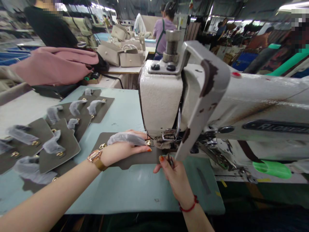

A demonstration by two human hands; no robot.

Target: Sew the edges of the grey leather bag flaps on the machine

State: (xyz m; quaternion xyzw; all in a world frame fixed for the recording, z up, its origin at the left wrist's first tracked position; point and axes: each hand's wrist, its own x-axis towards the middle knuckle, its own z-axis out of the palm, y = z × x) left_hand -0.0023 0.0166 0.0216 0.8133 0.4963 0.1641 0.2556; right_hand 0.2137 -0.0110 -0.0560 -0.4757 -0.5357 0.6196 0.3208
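My left hand (123, 152) lies flat on a grey-brown bag flap (142, 158), fingers stretched toward the sewing machine (160, 96). A handle wrapped in whitish film (127, 138), with gold rings at its ends, crosses over the back of that hand and partly hides the fingers. The flap's right end reaches the machine's presser foot area. Just in front of the foot, beside the flap's right corner, my right hand (177, 177) is closed around small dark metal thread snips (170, 161). Most of the snips are hidden in the palm.
Several more flaps with wrapped handles (58, 151) overlap on the left of the pale green table (135, 190). A metal lever (207, 83) slants down beside the machine head. Behind are pink material (58, 64), beige handbags (131, 58) and people at work.
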